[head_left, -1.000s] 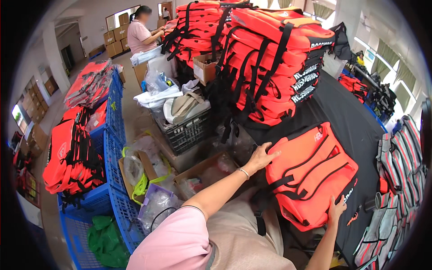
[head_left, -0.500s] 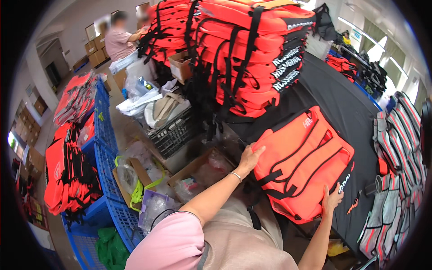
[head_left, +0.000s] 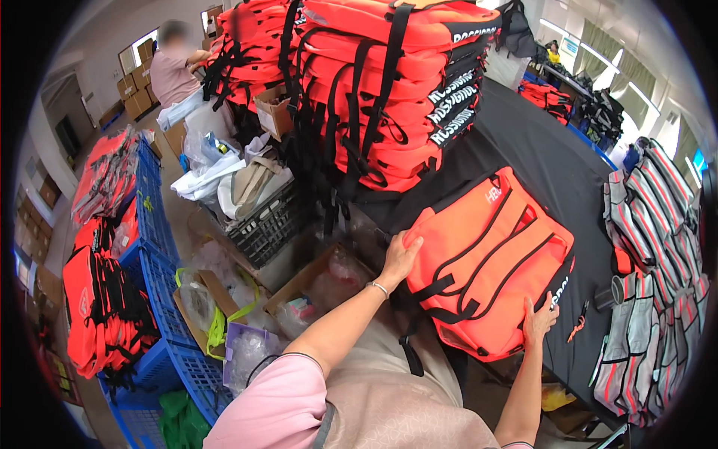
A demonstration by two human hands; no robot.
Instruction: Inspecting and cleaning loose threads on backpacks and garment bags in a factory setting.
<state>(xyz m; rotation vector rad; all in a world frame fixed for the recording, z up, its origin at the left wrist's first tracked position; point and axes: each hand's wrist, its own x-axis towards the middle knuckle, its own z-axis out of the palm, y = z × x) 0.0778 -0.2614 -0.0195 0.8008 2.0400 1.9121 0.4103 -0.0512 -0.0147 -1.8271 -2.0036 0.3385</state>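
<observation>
A bright orange-red backpack (head_left: 479, 258) with black straps and black trim lies flat at the near edge of the black-covered table (head_left: 527, 138). My left hand (head_left: 402, 258) grips its left side, thumb on top and the other fingers partly hidden. At its lower right corner, my right hand (head_left: 538, 322) holds the edge beside the black lettered side panel. One black strap (head_left: 410, 348) hangs down below the bag. Just behind it rises a tall stack of similar orange-red backpacks (head_left: 374, 97).
Grey striped bags (head_left: 643, 247) lie along the right. A small orange-and-black item (head_left: 578, 322) rests on the cloth. To the left are a black crate (head_left: 265, 232), open cardboard boxes (head_left: 307, 280) and blue plastic crates (head_left: 168, 292). A person (head_left: 176, 71) works at the far left.
The whole view has shifted slightly, with the scene sliding left and a little up. Both hands keep their places on the backpack, which has hardly moved on the table.
</observation>
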